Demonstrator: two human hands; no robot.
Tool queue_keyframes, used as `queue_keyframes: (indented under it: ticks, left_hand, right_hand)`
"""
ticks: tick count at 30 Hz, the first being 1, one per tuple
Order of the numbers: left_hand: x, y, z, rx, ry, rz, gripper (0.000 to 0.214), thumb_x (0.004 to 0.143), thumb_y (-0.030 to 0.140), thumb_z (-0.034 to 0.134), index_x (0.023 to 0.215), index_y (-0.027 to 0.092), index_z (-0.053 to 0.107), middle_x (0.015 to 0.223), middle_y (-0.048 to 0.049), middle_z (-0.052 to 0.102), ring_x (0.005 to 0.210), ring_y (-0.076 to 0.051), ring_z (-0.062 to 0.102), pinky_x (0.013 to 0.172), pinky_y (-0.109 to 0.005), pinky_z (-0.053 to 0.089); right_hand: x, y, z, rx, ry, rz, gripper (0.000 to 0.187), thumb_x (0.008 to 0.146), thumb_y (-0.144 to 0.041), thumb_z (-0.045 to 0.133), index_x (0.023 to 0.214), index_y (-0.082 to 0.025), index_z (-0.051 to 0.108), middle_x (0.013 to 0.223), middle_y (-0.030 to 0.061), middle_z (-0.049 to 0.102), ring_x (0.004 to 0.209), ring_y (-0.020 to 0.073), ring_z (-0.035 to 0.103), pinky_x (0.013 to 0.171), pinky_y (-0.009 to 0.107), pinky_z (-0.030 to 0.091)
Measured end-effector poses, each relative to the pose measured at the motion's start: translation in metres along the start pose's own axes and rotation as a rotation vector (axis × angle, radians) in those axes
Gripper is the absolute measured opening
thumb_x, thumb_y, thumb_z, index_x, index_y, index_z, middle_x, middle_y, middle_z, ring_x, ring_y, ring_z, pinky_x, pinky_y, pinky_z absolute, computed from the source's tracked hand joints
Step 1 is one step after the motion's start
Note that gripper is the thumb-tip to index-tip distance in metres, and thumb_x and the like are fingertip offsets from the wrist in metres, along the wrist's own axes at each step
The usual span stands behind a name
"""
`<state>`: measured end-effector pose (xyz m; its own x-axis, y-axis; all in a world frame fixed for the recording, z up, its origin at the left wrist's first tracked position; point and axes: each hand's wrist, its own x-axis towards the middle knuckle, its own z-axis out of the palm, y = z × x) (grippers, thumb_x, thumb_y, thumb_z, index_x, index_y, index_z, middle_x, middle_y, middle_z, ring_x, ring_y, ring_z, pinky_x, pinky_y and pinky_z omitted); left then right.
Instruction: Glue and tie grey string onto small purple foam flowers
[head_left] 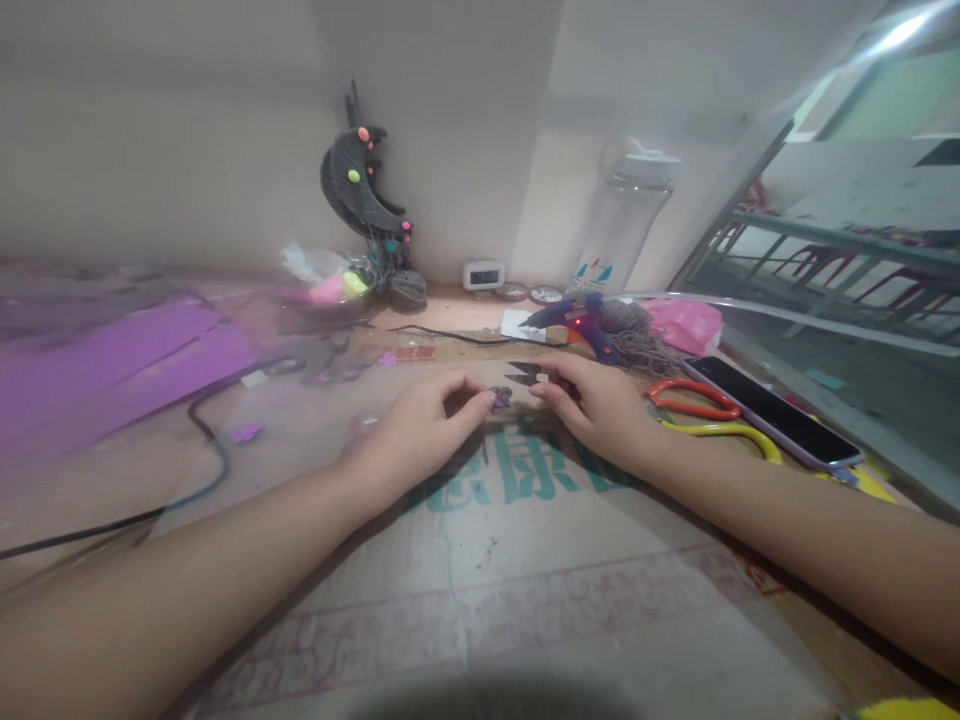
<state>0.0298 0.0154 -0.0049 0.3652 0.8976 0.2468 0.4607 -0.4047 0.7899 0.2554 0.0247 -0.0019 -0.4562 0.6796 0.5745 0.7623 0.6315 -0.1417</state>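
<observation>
My left hand (439, 415) is closed, with thumb and forefinger pinching a small purple and grey piece (501, 398); its exact kind is too small to make out. Just to the right, my right hand (592, 405) is closed around small thread snips (523, 373). Their dark, pointed blades stick out to the left, a little apart, above and beside the purple piece. Both hands are over a printed cardboard sheet (495, 560). Small purple flower cut-outs (245, 433) lie to the left of my left hand.
Behind my hands lie a blue glue gun (581, 325), grey yarn (634, 335) and a small clock (484, 275). A clear bottle (626, 225) stands behind. Right are a phone (776, 412) and scissors (697, 398). Purple sheets (127, 360) and a black cable (217, 455) lie left.
</observation>
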Motion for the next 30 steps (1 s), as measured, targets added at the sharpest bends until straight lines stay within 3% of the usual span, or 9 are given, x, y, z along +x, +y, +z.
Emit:
queue_keyframes:
  ticks: [6, 16, 19, 25, 30]
  left_hand:
    - [-0.001, 0.001, 0.000, -0.012, 0.002, -0.024, 0.026, 0.091, 0.042, 0.050, 0.085, 0.020, 0.063, 0.080, 0.0000, 0.068, 0.072, -0.016, 0.058, 0.066, -0.028, 0.042]
    - [0.000, 0.000, 0.000, -0.008, 0.010, -0.012, 0.027, 0.091, 0.042, 0.049, 0.084, 0.020, 0.063, 0.080, -0.0003, 0.067, 0.076, -0.018, 0.060, 0.069, -0.030, 0.043]
    - [0.000, -0.001, 0.000, -0.019, 0.013, -0.009, 0.026, 0.091, 0.042, 0.050, 0.084, 0.020, 0.063, 0.082, -0.0006, 0.068, 0.077, -0.017, 0.060, 0.070, -0.030, 0.043]
    - [0.001, -0.001, 0.001, -0.030, 0.017, -0.009, 0.026, 0.091, 0.041, 0.050, 0.084, 0.019, 0.063, 0.083, -0.0014, 0.068, 0.077, -0.017, 0.060, 0.071, -0.030, 0.043]
    - [0.000, 0.001, 0.000, -0.025, -0.024, -0.008, 0.027, 0.091, 0.042, 0.048, 0.083, 0.020, 0.062, 0.080, -0.0017, 0.067, 0.074, -0.017, 0.059, 0.067, -0.029, 0.043]
  right_hand:
    - [0.000, 0.003, 0.002, 0.078, 0.020, 0.172, 0.033, 0.094, -0.037, 0.050, 0.115, -0.016, 0.064, 0.094, 0.0088, 0.073, 0.079, 0.0219, 0.067, 0.067, 0.030, 0.047]
    - [0.000, -0.002, -0.002, 0.062, 0.014, 0.039, 0.030, 0.095, -0.035, 0.048, 0.109, -0.014, 0.065, 0.089, 0.0085, 0.072, 0.078, 0.0208, 0.066, 0.067, 0.029, 0.047]
    - [0.000, 0.001, -0.001, 0.070, 0.008, 0.042, 0.032, 0.097, -0.036, 0.043, 0.109, -0.014, 0.064, 0.093, 0.0093, 0.072, 0.083, 0.0218, 0.067, 0.070, 0.030, 0.047]
    - [-0.002, 0.004, -0.004, 0.173, 0.132, 0.131, 0.036, 0.098, -0.041, 0.039, 0.109, -0.016, 0.062, 0.092, 0.0085, 0.070, 0.079, 0.0199, 0.065, 0.068, 0.029, 0.046]
    - [0.003, -0.015, -0.004, 0.373, -0.102, 0.283, 0.023, 0.086, -0.039, 0.060, 0.093, -0.018, 0.066, 0.072, 0.0007, 0.065, 0.061, 0.0144, 0.056, 0.055, 0.024, 0.040]
